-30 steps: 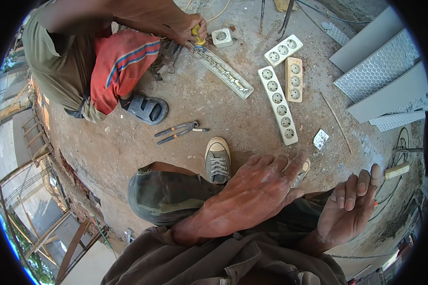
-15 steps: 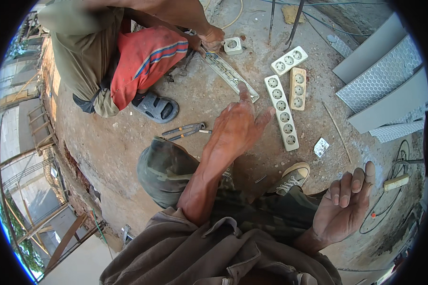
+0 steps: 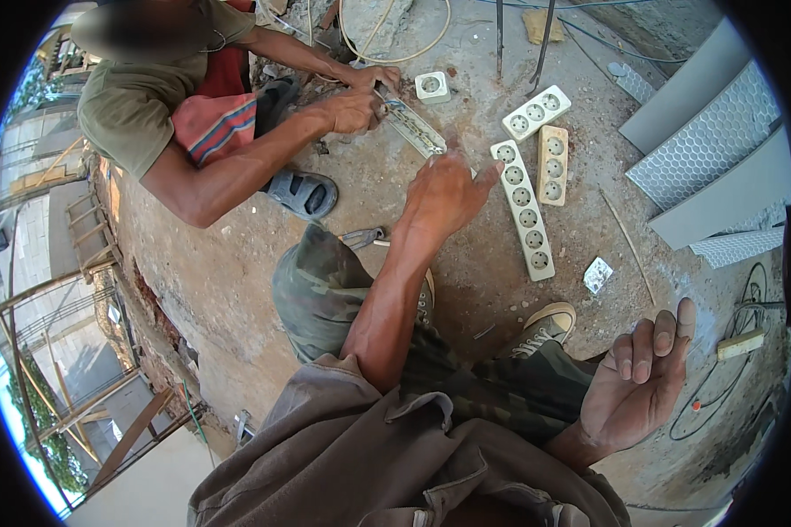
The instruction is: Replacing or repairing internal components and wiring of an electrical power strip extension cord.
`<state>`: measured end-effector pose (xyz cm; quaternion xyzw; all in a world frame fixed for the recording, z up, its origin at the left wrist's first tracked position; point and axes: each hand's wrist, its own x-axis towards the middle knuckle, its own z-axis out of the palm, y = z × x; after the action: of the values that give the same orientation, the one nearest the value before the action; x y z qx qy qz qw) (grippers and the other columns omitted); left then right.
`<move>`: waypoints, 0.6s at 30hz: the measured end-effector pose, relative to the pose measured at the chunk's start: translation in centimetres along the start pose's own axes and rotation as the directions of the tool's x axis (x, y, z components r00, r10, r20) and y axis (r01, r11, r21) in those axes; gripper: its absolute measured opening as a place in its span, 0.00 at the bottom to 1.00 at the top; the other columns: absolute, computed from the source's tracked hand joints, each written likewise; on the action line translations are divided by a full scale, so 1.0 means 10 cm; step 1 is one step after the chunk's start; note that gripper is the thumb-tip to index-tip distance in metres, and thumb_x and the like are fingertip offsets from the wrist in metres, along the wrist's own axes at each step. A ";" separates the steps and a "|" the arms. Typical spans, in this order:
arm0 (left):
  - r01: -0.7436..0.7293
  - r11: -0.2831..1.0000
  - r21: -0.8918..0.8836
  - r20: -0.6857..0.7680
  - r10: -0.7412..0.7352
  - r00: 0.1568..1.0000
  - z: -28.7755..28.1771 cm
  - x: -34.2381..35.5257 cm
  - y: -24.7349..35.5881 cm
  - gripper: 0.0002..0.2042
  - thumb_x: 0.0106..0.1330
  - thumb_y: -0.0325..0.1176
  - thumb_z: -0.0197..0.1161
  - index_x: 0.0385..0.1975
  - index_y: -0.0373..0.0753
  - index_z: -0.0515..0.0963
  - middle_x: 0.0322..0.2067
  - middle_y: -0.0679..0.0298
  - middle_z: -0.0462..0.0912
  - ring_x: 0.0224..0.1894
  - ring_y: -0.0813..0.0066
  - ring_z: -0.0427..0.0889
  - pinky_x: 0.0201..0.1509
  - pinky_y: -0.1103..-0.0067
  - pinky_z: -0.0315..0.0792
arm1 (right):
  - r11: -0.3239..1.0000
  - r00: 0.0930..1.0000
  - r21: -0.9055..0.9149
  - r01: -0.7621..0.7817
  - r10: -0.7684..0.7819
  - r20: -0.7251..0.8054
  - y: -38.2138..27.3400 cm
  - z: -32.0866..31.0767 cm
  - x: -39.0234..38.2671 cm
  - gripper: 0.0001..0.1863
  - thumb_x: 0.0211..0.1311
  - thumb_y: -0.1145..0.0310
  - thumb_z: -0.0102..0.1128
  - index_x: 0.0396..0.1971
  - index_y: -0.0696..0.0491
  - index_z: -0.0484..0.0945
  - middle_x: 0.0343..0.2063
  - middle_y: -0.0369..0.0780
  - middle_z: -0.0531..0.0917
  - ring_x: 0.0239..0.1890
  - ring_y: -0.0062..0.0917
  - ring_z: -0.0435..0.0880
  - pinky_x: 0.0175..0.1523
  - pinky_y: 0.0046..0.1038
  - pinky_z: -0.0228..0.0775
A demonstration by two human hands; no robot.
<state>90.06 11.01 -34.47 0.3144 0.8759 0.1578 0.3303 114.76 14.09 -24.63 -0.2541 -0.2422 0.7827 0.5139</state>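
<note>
My left hand (image 3: 444, 189) reaches forward to the near end of an opened white power strip housing (image 3: 409, 127), its index finger on or just over it, thumb held apart. The co-worker's hands (image 3: 351, 110) work at the housing's far end, on something too small to make out. My right hand (image 3: 628, 386) is raised palm up at lower right, fingers loosely curled and apart, holding nothing. Beside my left hand lie a long socket strip (image 3: 523, 211), a beige strip (image 3: 552, 167) and a shorter white strip (image 3: 536, 112). Pliers (image 3: 360, 237) lie partly hidden behind my left forearm.
A co-worker (image 3: 123, 114) crouches at upper left. A single socket (image 3: 431, 86) sits near two upright rods (image 3: 549, 39). Grey honeycomb panels (image 3: 690, 140) lean at the right, above coiled cable (image 3: 712, 386). A broken edge (image 3: 149, 307) runs along the left, beside scaffolding (image 3: 70, 395).
My left hand has moved forward to the opened housing, its forearm swinging up. The co-worker has leaned in, hands now lower on the far end. My right hand has barely moved.
</note>
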 end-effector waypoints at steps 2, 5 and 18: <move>-0.031 0.999 0.044 -0.026 0.032 0.999 0.02 -0.02 0.02 0.42 0.63 0.52 0.55 0.63 0.20 0.49 0.43 0.33 0.75 0.47 0.48 0.79 0.55 0.66 0.69 | 1.000 1.000 0.000 0.002 -0.002 -0.013 0.00 -0.01 0.00 0.22 0.71 0.69 0.39 0.59 0.65 0.57 0.33 0.39 0.68 0.25 0.17 0.66 0.28 0.20 0.63; -0.112 0.992 0.061 0.005 0.112 0.994 0.04 -0.09 0.05 0.40 0.64 0.51 0.55 0.64 0.25 0.51 0.47 0.33 0.73 0.54 0.43 0.73 0.56 0.65 0.68 | 1.000 1.000 -0.006 0.004 -0.005 -0.029 0.00 -0.02 0.00 0.22 0.71 0.69 0.40 0.59 0.66 0.57 0.33 0.38 0.68 0.25 0.17 0.65 0.28 0.20 0.63; 0.025 0.993 -0.113 0.151 -0.008 0.989 -0.07 -0.19 0.04 0.46 0.62 0.53 0.55 0.65 0.22 0.40 0.47 0.31 0.72 0.54 0.43 0.72 0.60 0.67 0.65 | 0.997 0.999 -0.064 -0.031 0.029 -0.030 0.16 0.05 0.04 0.23 0.70 0.69 0.41 0.60 0.66 0.56 0.34 0.39 0.68 0.25 0.17 0.65 0.29 0.21 0.64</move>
<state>90.85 10.03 -32.81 0.2985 0.8406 0.1811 0.4141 113.23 13.87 -25.30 -0.2858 -0.2560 0.7784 0.4969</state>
